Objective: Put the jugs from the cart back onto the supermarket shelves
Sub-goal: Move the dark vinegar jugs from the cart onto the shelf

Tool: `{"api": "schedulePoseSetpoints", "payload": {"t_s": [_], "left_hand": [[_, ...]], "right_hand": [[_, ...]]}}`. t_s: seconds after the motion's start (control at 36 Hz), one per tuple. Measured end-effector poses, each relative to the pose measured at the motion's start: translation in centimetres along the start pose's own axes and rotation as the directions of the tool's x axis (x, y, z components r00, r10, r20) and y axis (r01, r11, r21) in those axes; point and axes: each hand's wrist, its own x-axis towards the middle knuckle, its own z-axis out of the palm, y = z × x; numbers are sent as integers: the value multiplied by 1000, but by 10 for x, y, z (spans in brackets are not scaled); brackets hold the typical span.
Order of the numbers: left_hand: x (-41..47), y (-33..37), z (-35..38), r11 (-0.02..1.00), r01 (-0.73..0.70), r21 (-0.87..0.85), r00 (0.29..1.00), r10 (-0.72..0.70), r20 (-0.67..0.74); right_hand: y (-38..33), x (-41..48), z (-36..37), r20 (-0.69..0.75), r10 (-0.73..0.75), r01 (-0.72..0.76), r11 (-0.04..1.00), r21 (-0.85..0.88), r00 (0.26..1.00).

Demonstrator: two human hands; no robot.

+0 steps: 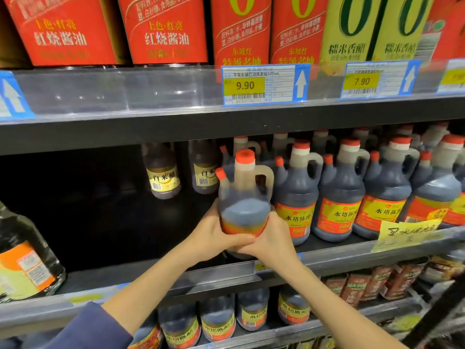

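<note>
Clasping one dark jug [245,195] at its base, the left grip [214,235] and right grip [271,238] are holding it at the shelf's [75,280] front edge; four matching jugs [337,197] are standing right of it, two bottles [162,172] behind-left, open shelf room lying left.

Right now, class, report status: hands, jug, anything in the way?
Left hand, right hand grip jug low, upright. Jug at middle shelf front edge. Matching jugs crowd its right; space open left.
</note>
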Motion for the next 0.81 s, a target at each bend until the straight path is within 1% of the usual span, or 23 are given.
{"api": "schedulePoseSetpoints", "payload": {"t_s": [0.25,0.44,0.58,0.64,0.72,0.81], "left_hand": [[15,-13,3,998,32,-62,999,-31,15],[16,-16,8,993,54,-109,999,-54,8],[13,-16,4,995,77,-56,996,-75,37],[10,-16,-1,994,107,-27,993,-105,60],[3,-18,-8,994,108,17,987,-109,114],[-2,-23,-10,991,96,95,985,-108,133]], "right_hand": [[2,5,2,38,36,-33,997,-73,999],[4,5,-1,60,70,-68,997,-32,996],[5,2,-11,104,52,-49,998,-38,993],[8,-2,-17,110,48,-44,998,-37,993],[13,-10,-23,78,43,-44,999,13,996],[15,-17,-24,24,19,-19,1000,18,1000]]}}
